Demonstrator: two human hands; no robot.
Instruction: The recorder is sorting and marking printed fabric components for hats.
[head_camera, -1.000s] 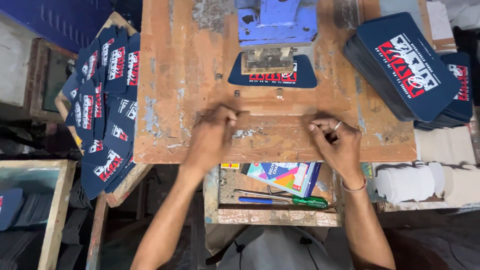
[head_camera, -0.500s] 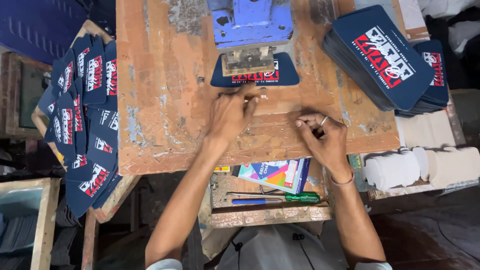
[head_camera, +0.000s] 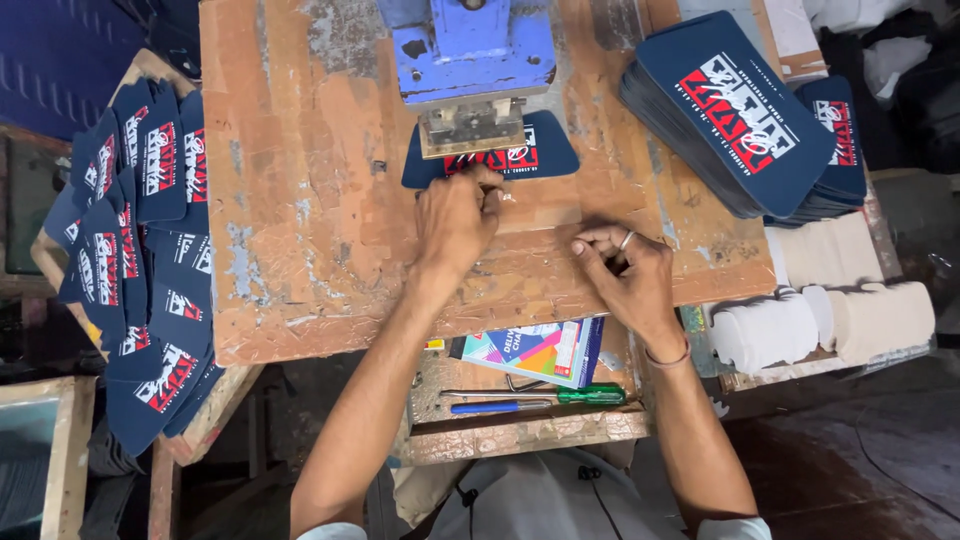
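At the far left, printed navy panels (head_camera: 140, 270) lie fanned over the bench's edge. Your left hand (head_camera: 458, 222) rests on the worn wooden bench (head_camera: 300, 200), fingertips pinching the near edge of the navy printed panel (head_camera: 480, 160) under the blue press (head_camera: 470, 60). Your right hand (head_camera: 625, 270) sits just beside it, fingers curled, holding nothing visible. A stack of printed panels (head_camera: 730, 110) lies at the far right.

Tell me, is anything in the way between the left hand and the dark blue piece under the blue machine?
Nothing visible. The left hand already reaches the near edge of the dark blue piece. The blue machine presses on the piece from above, behind the fingertips. The right hand rests apart on the wooden table.
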